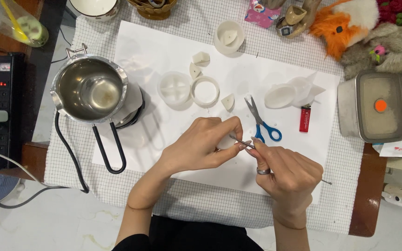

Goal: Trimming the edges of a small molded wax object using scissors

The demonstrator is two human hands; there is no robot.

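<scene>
At the far left a black power strip (6, 88) lies on a brown wooden table (363, 195), near a pale tiled floor (47, 223). A grid-patterned cloth (201, 204) covers the table, with a white sheet (173, 46) on it. On the sheet's left edge stands a steel pouring pot (90, 89). In the near middle, the left hand (200, 145) closes around a small white wax piece (225, 142), while the right hand (288, 174) pinches a thin metal pin (244, 142) whose tip touches it. Blue-handled scissors (262, 122) lie just beyond; further right, a lidded metal box (373, 107).
</scene>
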